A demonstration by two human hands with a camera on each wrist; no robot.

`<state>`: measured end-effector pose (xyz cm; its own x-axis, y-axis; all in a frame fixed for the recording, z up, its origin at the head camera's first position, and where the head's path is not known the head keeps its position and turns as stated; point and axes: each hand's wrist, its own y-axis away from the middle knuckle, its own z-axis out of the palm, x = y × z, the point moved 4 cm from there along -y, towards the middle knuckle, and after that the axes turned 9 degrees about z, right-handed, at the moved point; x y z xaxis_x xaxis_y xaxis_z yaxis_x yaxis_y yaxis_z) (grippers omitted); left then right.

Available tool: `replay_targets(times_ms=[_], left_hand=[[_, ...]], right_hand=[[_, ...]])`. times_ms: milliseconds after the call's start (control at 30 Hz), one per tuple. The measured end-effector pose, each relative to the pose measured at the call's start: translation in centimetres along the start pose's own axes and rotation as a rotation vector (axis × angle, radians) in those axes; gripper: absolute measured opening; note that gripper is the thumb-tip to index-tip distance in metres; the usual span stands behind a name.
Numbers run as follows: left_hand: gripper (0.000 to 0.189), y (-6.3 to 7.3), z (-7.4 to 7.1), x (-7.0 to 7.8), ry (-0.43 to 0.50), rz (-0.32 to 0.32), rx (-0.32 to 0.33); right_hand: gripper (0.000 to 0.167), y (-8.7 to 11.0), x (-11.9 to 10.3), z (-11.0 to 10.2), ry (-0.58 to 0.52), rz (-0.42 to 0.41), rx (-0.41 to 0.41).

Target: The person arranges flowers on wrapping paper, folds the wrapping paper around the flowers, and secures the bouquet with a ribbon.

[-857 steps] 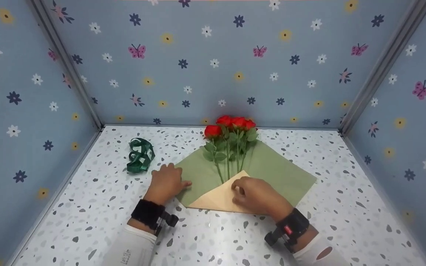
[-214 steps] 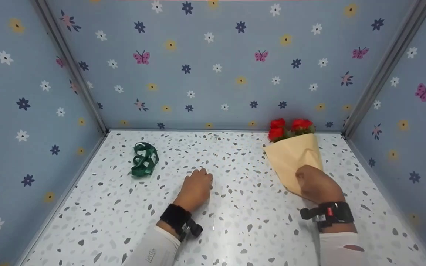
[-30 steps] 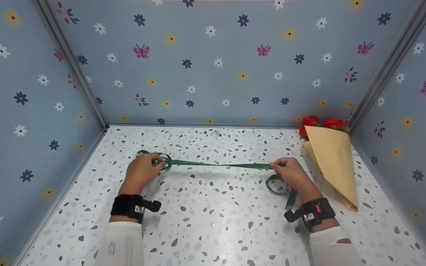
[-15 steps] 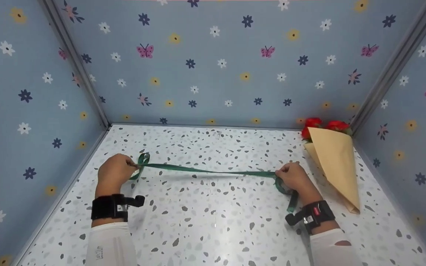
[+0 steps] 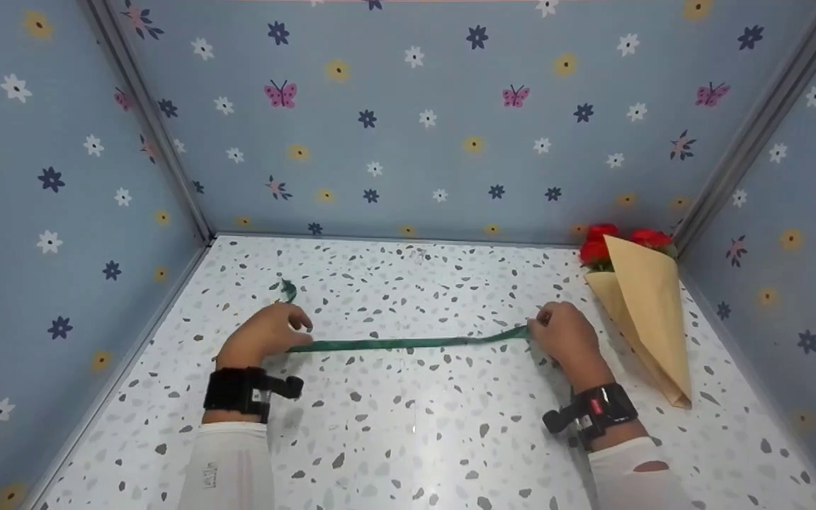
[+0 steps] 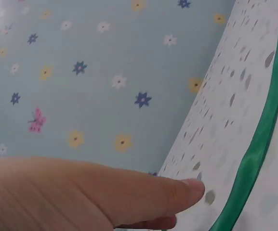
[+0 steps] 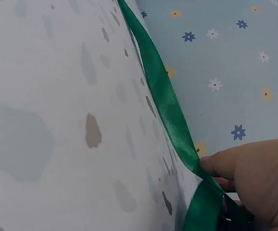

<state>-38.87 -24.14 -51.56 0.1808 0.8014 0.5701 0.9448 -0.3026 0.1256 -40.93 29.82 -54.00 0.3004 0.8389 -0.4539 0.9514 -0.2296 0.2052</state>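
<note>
A green satin ribbon (image 5: 394, 344) stretches across the speckled tabletop between the two hands. The right hand (image 5: 565, 333) pinches it near its right part; in the right wrist view a loop of ribbon (image 7: 204, 204) hangs below the thumb. At the other side, the left hand (image 5: 265, 333) is over the ribbon with thumb and forefinger apart. In the left wrist view the thumb (image 6: 143, 195) is straight and the ribbon (image 6: 261, 139) runs past it with a gap. A short ribbon tail shows beyond the left hand's knuckles. The stretch under that hand is hidden.
A bouquet of red roses (image 5: 596, 249) wrapped in tan paper (image 5: 645, 312) lies at the right, just beyond the right hand. Flower-patterned blue panels (image 5: 408, 120) enclose the table (image 5: 408, 418) at the back and both sides.
The roses were wrapped and shifted right, then the ribbon was picked up and stretched out. In the last half second, the left hand released the ribbon and moved right; the ribbon's middle came nearer.
</note>
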Motion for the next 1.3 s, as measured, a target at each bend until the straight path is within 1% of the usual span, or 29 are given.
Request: replay_targets(times_ms=[67,100,167,200,233,333,400,500,533,600,667,833,967,1167,1300], left_hand=[[0.029,-1.1,1.3,1.4,0.006,0.032,-0.013],[0.022,-1.5,1.9,2.0,-0.005,0.041,-0.017],[0.012,-2.2,3.0,2.8,-0.035,0.06,-0.011],[0.011,-2.4,3.3,3.2,-0.053,0.065,-0.002],[0.011,-2.6,3.7,3.4,-0.07,0.066,0.006],[0.014,-2.8,4.0,3.5,-0.103,0.057,0.039],[0.014,-2.8,4.0,3.3,-0.106,0.027,0.057],[0.014,-2.8,3.9,2.9,-0.105,-0.025,0.081],[0.015,-2.8,3.8,2.8,-0.106,-0.04,0.086],[0.018,-2.8,3.7,2.7,-0.111,-0.055,0.094],[0.023,-2.8,3.7,2.7,-0.119,-0.053,0.099],[0.032,-2.7,3.7,2.9,-0.145,-0.034,0.108],[0.035,-2.6,3.7,2.8,-0.186,-0.028,0.122],[0.032,-2.4,3.7,2.4,-0.223,0.002,0.184],[0.032,-2.4,3.7,2.3,-0.227,0.009,0.188]], right_hand=[[0.033,0.7,-1.1,-0.4,0.052,-0.049,0.1],[0.033,1.1,-1.8,-0.5,0.083,-0.089,0.151],[0.03,2.1,-3.2,-0.2,0.123,-0.18,0.21],[0.029,2.6,-4.0,0.3,0.123,-0.224,0.204],[0.027,3.1,-4.6,0.8,0.121,-0.266,0.177],[0.022,4.3,-6.0,3.0,0.105,-0.394,0.056],[0.02,4.6,-6.2,4.0,0.112,-0.432,-0.006],[0.011,4.6,-5.9,4.3,0.14,-0.467,-0.019],[0.01,4.5,-5.8,4.2,0.145,-0.464,-0.023],[0.012,4.3,-5.4,3.8,0.145,-0.445,-0.04],[0.013,4.1,-4.9,3.3,0.141,-0.408,-0.051],[0.004,3.2,-4.0,2.6,0.141,-0.301,-0.042],[0.004,2.7,-3.8,2.7,0.137,-0.258,-0.05],[0.004,2.6,-3.7,2.6,0.123,-0.246,-0.073],[0.011,2.7,-3.3,2.1,0.129,-0.274,-0.104]])
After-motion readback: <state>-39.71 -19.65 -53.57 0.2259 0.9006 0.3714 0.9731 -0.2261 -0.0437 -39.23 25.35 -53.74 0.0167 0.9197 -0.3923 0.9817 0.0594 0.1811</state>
